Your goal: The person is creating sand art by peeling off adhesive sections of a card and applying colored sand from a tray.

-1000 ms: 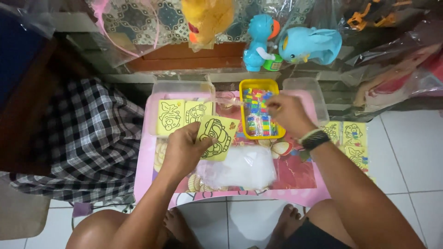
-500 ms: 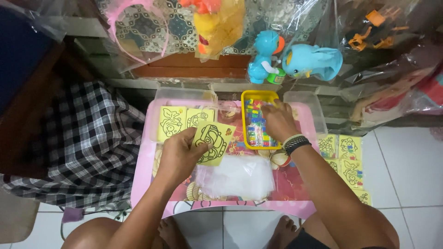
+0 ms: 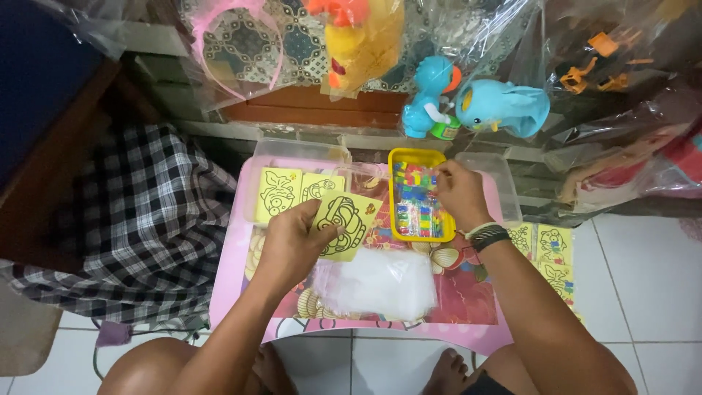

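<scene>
Nearest you, the clear plastic bag (image 3: 376,284) lies loose on the small pink table (image 3: 232,281); it could slide off if your forearm brushes it. Your left hand (image 3: 292,245) pinches the yellow picture card with a car outline (image 3: 345,223), tilted over the other cards. Beyond, your right hand (image 3: 459,194), fingertips closed together, rests over the yellow tray of small coloured tubes (image 3: 417,196); nudge it and the tubes could spill.

Small pink worktop (image 3: 468,330) sitting on a white tiled floor (image 3: 643,271).
A checked cloth (image 3: 139,219) is lying left of the worktop, beside dark wooden furniture (image 3: 51,197); beyond the worktop, plastic-wrapped toys (image 3: 504,106) are hanging before a patterned wall (image 3: 292,36).
</scene>
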